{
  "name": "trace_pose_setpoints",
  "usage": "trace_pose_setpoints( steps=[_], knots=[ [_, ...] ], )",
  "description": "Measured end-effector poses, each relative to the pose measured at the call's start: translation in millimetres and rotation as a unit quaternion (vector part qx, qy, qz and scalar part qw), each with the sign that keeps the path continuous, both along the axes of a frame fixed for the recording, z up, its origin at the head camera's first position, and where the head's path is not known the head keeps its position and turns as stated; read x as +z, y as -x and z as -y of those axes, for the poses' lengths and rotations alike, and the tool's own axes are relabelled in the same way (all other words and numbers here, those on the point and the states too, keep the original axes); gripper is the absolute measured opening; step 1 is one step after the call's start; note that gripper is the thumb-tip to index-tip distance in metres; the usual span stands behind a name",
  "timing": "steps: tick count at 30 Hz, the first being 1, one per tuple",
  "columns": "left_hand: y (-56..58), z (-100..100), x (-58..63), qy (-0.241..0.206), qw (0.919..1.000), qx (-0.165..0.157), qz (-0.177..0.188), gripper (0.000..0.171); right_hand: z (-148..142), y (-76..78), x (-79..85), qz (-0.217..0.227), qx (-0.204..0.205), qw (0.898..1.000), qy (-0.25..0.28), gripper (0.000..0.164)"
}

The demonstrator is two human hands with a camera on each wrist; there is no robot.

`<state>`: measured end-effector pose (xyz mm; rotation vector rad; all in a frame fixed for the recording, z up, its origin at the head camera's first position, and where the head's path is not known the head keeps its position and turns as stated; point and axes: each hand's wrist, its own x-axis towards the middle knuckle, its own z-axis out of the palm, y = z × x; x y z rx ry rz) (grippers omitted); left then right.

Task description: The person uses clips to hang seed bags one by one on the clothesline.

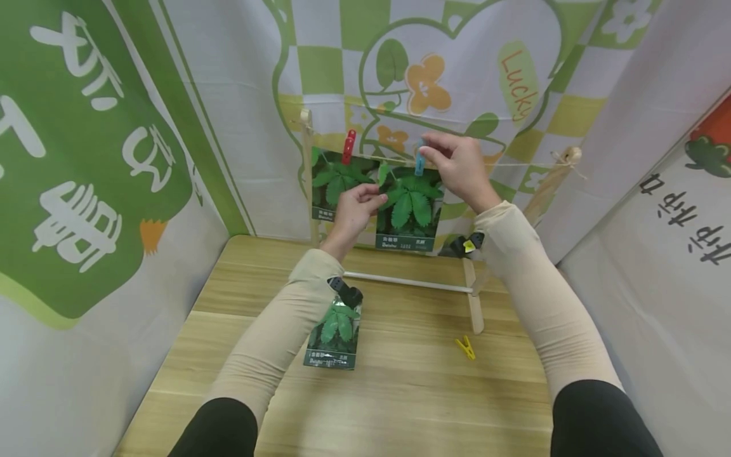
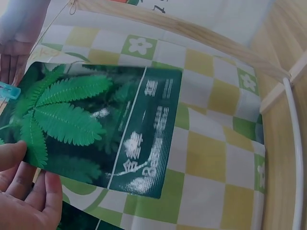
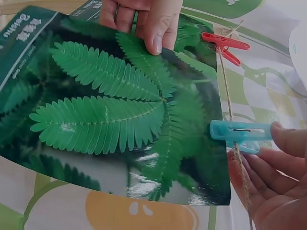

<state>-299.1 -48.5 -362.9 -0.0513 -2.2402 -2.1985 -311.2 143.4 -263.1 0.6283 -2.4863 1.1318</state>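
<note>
Both grip: left hand (image 1: 354, 212) pinches the packet (image 1: 411, 212) below the string (image 3: 227, 88), right hand (image 1: 461, 166) the blue clip (image 1: 419, 166); shallow clipping could drop it.

The left wrist view cuts the blue clothespin (image 2: 10, 91) short

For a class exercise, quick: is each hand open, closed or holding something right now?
Right hand: holding the blue clip.
Left hand: pinching the edge of the packet at that clip.
</note>
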Motion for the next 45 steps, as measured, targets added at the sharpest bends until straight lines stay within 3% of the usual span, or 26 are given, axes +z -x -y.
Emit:
trace_pose_setpoints(
  steps=[4,13,21,32,45],
  knots=[
    [-1.2,2,-3.4,0.002,0.9999,0.001,-0.012,0.033,-2,-0.7,-2.2,0.019,0.011,1.0,0.01,0.035],
    [-2.1,2,-9.6,0.003,0.9983,0.037,-0.044,0.026,-5,-3.3,-6.6,0.029,0.014,0.999,0.03,0.036],
    [-3.5,3,-13.6,-0.001,0.9956,0.055,-0.075,0.024,-8,-9.1,-11.0,0.01,0.018,0.997,0.072,0.031],
    [-8.7,7,-13.9,-0.022,0.9949,0.051,-0.085,0.026,-13,-26.1,-34.8,-0.062,0.061,0.992,0.093,0.03],
    [-20.9,14,-15.2,0.006,0.994,0.032,-0.104,0.033,-23,-36.0,-53.0,-0.059,0.063,0.992,0.086,0.037]
  ],
)
